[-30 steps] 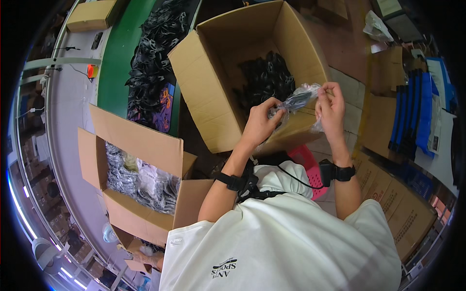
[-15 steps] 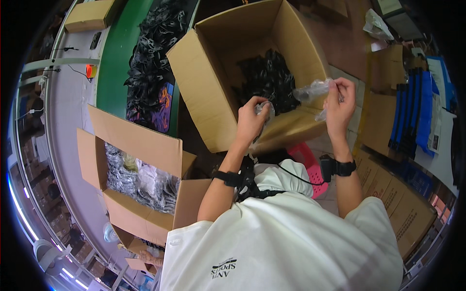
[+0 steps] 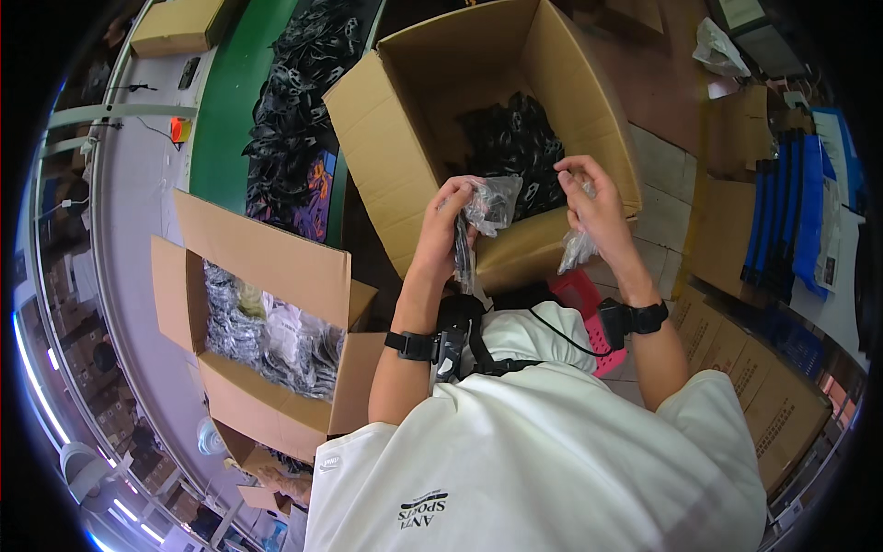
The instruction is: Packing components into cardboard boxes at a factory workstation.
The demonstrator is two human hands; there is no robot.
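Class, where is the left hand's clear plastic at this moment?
In the head view, the clear plastic is above and right of centre, in the left hand, with the right hand to its right.

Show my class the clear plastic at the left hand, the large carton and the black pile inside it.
Clear plastic (image 3: 498, 200): head view, crinkled middle.
Large carton (image 3: 384, 166): head view, outspread left flap.
Black pile (image 3: 511, 143): head view, centre of its top.
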